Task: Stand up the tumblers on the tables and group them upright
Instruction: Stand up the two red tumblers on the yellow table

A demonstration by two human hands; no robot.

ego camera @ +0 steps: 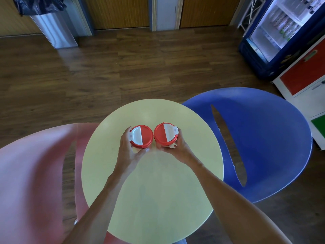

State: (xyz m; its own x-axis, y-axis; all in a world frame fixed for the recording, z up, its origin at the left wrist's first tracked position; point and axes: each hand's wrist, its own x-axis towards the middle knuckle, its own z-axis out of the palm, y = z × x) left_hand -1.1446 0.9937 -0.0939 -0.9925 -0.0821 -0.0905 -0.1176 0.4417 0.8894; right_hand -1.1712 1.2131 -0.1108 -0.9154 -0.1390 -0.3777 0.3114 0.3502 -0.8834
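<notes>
Two tumblers with red-and-white lids stand upright side by side near the middle of a round pale-yellow table (153, 187). I see them from above, so mostly the lids show. My left hand (128, 148) wraps the left tumbler (141, 136) from its left and near side. Around the right tumbler (165, 135) curls my right hand (175, 147), gripping from the right and near side. The two lids almost touch.
A pink chair (35, 182) stands at the table's left and a blue chair (260, 138) at its right. Beyond lie a wooden floor, a steel bin (54, 30) at the back left, a drinks fridge (281, 32) and a white cabinet (306, 81) at the right.
</notes>
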